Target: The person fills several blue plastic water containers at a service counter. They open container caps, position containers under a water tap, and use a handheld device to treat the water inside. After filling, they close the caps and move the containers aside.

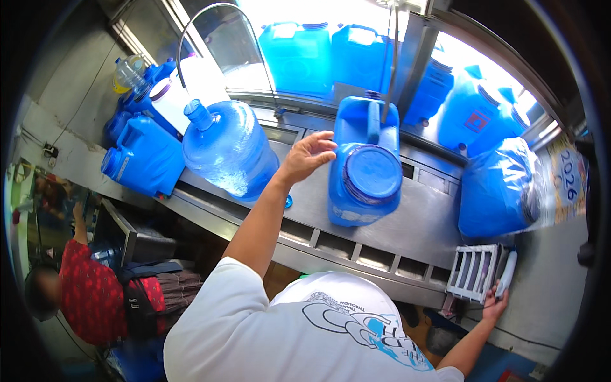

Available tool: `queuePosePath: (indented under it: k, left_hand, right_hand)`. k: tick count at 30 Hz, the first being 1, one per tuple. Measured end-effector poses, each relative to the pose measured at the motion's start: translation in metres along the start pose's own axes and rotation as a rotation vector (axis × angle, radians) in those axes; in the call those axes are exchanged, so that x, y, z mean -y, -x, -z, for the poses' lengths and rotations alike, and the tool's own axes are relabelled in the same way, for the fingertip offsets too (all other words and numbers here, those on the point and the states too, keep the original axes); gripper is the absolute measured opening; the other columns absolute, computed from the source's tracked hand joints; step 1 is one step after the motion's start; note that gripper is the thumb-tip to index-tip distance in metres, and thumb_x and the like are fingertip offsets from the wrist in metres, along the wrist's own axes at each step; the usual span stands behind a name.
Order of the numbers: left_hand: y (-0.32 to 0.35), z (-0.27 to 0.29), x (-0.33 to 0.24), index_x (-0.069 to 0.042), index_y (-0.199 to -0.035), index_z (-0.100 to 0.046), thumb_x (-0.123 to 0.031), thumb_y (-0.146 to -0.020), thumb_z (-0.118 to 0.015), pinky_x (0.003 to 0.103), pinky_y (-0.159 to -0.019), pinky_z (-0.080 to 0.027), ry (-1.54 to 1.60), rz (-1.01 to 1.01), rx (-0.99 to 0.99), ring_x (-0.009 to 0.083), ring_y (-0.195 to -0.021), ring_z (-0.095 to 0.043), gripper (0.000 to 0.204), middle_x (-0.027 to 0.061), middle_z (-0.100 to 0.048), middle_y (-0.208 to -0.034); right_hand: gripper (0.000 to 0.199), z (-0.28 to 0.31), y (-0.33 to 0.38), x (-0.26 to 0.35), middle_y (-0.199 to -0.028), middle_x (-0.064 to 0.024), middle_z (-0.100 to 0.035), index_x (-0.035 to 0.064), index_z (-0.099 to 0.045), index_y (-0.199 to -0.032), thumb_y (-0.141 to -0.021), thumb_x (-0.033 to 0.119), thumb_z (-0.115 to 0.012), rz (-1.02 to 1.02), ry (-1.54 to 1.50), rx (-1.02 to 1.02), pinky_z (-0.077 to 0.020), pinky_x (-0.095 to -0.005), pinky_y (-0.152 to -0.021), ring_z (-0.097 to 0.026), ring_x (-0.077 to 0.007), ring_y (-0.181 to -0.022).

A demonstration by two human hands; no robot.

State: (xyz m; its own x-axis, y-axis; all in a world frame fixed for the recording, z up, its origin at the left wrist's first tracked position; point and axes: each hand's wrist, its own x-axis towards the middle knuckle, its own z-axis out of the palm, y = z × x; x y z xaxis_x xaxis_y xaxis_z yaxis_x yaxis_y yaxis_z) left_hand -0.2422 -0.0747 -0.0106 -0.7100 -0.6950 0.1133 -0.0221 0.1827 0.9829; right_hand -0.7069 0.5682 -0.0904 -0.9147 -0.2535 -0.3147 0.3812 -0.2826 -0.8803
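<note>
My left hand [309, 156] hovers over the steel counter, its fingers loosely bent and apart, holding nothing. Just right of it stands a blue plastic water jug [364, 207] with a round blue lid [374, 172] and a moulded handle [373, 122]; fingertips and jug look very close, and I cannot tell if they touch. A clear blue round water bottle [235, 146] with a narrow neck leans left of my forearm. Low on the right, my right hand [495, 304] grips the lower end of a long white tool [507, 274], its exact kind unclear, beside a white slatted rack [472, 274].
Blue jugs [294, 57] line the bright window ledge. A plastic-wrapped blue jug [496, 188] stands on the right, another blue jug [145, 156] on the left. Slots run along the counter's front edge [375, 256]. A person in red [95, 290] is at lower left.
</note>
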Motion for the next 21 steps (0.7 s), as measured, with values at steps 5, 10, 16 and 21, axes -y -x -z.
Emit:
queuePosePath:
  k: [5, 10, 16, 21]
  left_hand:
    - [-0.063, 0.056, 0.089, -0.005, -0.137, -0.05, -0.043, -0.075, -0.08, 0.042, -0.102, -0.045, -0.595, 0.177, -0.409, 0.0315, -0.122, -0.056, 0.079, 0.0185, -0.058, -0.132]
    - [-0.139, 0.098, 0.168, -0.008, -0.155, -0.014, -0.053, -0.075, -0.075, 0.043, -0.116, -0.029, -0.789, 0.522, -0.409, 0.0372, -0.142, -0.029, 0.11, 0.0178, -0.019, -0.159]
    - [-0.2, 0.137, 0.238, 0.001, -0.153, -0.013, -0.056, -0.075, -0.073, 0.043, -0.119, -0.021, -0.839, 0.598, -0.532, 0.0379, -0.145, -0.023, 0.113, 0.0229, -0.017, -0.159]
    - [-0.209, 0.125, 0.286, -0.001, -0.152, -0.022, -0.057, -0.08, -0.066, 0.047, -0.114, -0.028, -1.036, 0.537, -0.536, 0.0369, -0.139, -0.036, 0.101, 0.0228, -0.019, -0.159]
  right_hand:
    - [0.05, 0.037, -0.042, 0.012, -0.126, -0.0152, -0.06, -0.0003, -0.048, -0.133, -0.095, 0.029, -0.06, 0.135, 0.935, -0.383, -0.0504, -0.0358, -0.082, -0.061, -0.023, -0.099]
    - [0.058, 0.034, -0.061, 0.022, -0.136, -0.0249, -0.052, -0.0032, -0.039, -0.143, -0.094, 0.022, -0.058, 0.186, 1.487, -0.658, -0.0397, -0.0418, -0.105, -0.05, -0.0386, -0.126]
    - [0.05, -0.067, 0.005, -0.013, -0.139, -0.0228, -0.05, -0.0019, -0.047, -0.138, -0.092, 0.017, -0.059, 0.464, 1.787, -0.459, -0.0347, -0.042, -0.109, -0.046, -0.037, -0.13]
    - [0.042, -0.143, 0.051, -0.047, -0.13, -0.0168, -0.056, 0.0004, -0.054, -0.13, -0.089, 0.008, -0.059, 0.607, 1.781, -0.028, -0.0376, -0.0396, -0.106, -0.051, -0.0321, -0.123]
